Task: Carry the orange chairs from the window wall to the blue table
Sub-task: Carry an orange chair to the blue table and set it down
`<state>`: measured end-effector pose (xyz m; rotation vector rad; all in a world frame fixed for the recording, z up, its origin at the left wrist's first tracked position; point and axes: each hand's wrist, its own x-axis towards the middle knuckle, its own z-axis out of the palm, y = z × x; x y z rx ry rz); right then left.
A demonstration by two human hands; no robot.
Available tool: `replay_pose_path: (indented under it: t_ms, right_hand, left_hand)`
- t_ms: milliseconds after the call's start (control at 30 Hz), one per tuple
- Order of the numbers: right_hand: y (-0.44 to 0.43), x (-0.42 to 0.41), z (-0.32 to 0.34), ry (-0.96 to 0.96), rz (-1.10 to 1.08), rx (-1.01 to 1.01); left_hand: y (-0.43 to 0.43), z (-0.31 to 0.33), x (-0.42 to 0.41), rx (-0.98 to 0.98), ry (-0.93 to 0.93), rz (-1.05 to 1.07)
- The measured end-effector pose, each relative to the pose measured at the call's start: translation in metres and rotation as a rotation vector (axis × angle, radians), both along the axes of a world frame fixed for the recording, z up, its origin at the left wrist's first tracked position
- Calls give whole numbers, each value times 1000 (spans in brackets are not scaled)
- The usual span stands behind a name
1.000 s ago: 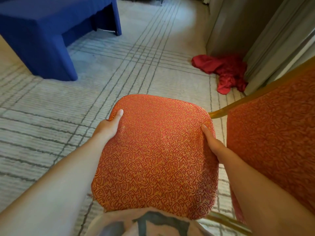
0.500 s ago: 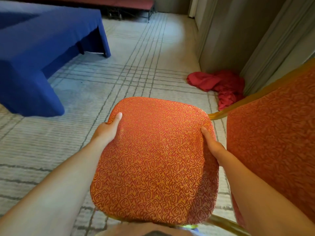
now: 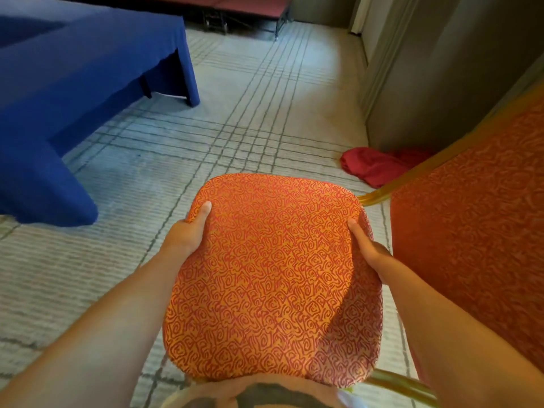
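An orange patterned chair (image 3: 273, 275) is held in front of me, its seat facing up and its padded back, edged by a gold frame, at the right. My left hand (image 3: 188, 234) grips the seat's left edge, thumb on top. My right hand (image 3: 368, 248) grips the seat's right edge beside the backrest. The blue-draped table (image 3: 73, 83) stands at the upper left on the carpet, apart from the chair.
A red cloth (image 3: 374, 166) lies crumpled on the carpet by the grey wall panels (image 3: 441, 69) at the right. A low red platform (image 3: 244, 4) on metal legs stands at the far end. Striped carpet (image 3: 250, 113) runs between the table and the wall.
The view has tilted up and advanced: the blue table fills more of the left, the red cloth has slid behind the chair back. Both hands keep their hold on the seat.
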<state>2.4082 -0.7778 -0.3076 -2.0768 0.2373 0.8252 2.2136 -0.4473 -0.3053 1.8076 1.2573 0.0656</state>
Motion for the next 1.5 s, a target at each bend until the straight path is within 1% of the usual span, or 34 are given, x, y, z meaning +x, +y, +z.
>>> replay_pose_path:
  t_ms: [133,300,433,567,700,800,967,1100,1133,1167,1200,1233,1300,1400,1500]
  right_hand:
    - [49,61,-6,57,17,25]
    - [113,142,-32,104,-14,56]
    - [179,206,-35,105,-19,69]
    - [240,292,-63,104,-79,74]
    - [303,347,-22,34,-100,71]
    - [338,392,-5,-3,-88,78]
    - [383,486,-20,7,-68,60]
    - [426,580,-30,-20,-37,52]
    - [436,607,-36,-24,-36,59]
    - [449,658,-45,-32,-23,65]
    - [456,688,-51,-26,-9,55]
    - [464,713,-51,-19,6,55]
    - [485,757,-44,-21,22,56]
    - [521,800,-18,-37,38,89]
    - [559,846,-17,6,74,78]
  left_hand:
    - [44,4,55,24,19,31]
    - [112,-6,132,22,19,33]
    - [180,-11,209,40,28,5]
    - [258,4,290,67,10,-26]
    - [316,18,363,83,-56,-28]
    - [349,24,411,66,-84,-26]
    - [393,14,492,38,-22,-42]
    - [431,0,576,22,-7,-26]
    - [441,-3,599,20,-10,-10]
    - [455,-5,634,7,-19,22]
    - [462,-6,654,0,-32,36]
    - [469,-3,673,0,-56,31]
    - [483,-4,713,8,-32,20]
    - [506,-3,765,11,-13,65]
    - [537,-1,809,5,-17,109]
